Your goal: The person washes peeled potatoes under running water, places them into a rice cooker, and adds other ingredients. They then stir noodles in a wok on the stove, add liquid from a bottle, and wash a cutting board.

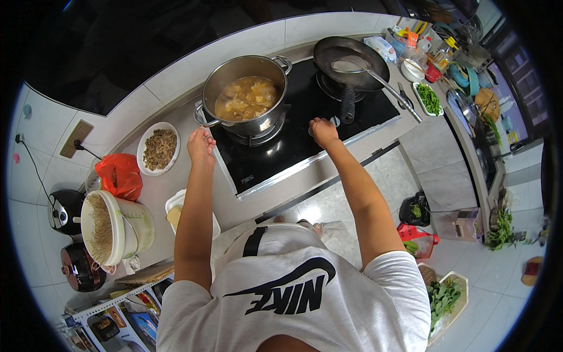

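Observation:
My left hand (201, 145) hovers with loosely curled fingers just below the left handle (203, 118) of a steel stockpot (272, 112), holding nothing. Brown broth with pale chunks (246, 99) fills part of the pot, which stands on the left burner (264, 138). My right hand (324, 132) grips a control knob on the front of the black glass gas hob (286, 165); the fingers largely cover that knob. Close beside it a second knob (335, 121) shows. On the right burner sits a dark wok (323, 55), its black handle (348, 105) pointing toward me. Across it lies a long-handled metal skimmer (352, 64).
Left on the counter are a plate of cooked minced food (159, 148), a red plastic bag (119, 176), a bucket of dried noodles (138, 229) and a white tray (215, 226). At right stand chopped greens (429, 99), a white bowl (412, 70) and several bottles (442, 57).

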Motion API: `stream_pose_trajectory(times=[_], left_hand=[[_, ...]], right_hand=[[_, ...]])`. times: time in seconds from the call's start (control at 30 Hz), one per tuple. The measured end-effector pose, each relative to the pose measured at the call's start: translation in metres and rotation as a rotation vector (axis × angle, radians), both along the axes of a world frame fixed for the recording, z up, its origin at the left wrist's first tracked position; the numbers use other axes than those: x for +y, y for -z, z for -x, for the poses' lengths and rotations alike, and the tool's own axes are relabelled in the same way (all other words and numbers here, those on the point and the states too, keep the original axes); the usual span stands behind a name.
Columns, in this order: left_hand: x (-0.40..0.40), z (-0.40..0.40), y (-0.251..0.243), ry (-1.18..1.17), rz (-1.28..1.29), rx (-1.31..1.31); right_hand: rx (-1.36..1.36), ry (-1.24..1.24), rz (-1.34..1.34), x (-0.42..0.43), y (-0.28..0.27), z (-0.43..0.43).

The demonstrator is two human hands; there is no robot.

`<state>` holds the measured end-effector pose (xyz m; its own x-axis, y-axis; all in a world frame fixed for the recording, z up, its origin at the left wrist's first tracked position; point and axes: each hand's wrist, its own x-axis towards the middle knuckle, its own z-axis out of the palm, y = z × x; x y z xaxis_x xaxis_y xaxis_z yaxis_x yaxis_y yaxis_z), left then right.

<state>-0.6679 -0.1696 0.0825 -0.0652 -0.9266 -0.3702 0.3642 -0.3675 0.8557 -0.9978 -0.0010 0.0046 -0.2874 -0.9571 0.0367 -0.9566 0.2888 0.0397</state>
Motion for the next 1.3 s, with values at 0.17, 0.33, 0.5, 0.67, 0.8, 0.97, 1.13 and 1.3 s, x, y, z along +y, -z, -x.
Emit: stream_pose_trajectory(times=[0.17,0.33,0.5,0.67,0.8,0.97,1.13,1.3], left_hand=[[0.002,0.001,-0.001,0.008,-0.002,0.009],[0.003,0.002,-0.003,0.006,-0.007,0.016],[0.004,0.0,0.001,0.019,-0.007,0.013],[0.008,0.0,0.006,0.043,-0.011,0.014],[0.022,0.004,0.009,0.053,-0.032,-0.008],[0.046,0.026,0.012,0.189,-0.058,-0.018],[0.081,0.059,0.009,0.347,-0.081,-0.031],[0.117,0.098,-0.006,0.564,-0.078,-0.023]], right_hand=[[0.023,-0.006,-0.003,0.0,0.001,0.0],[0.049,0.027,-0.034,-0.004,0.003,0.0],[0.085,0.069,-0.017,-0.007,0.007,-0.002],[0.06,0.116,-0.011,-0.011,0.011,0.0],[0.021,0.184,-0.022,-0.017,0.012,-0.004],[-0.109,0.326,0.001,-0.018,0.022,0.002],[-0.262,0.381,0.112,-0.002,0.006,-0.011],[-0.353,0.41,0.496,0.058,0.002,-0.026]])
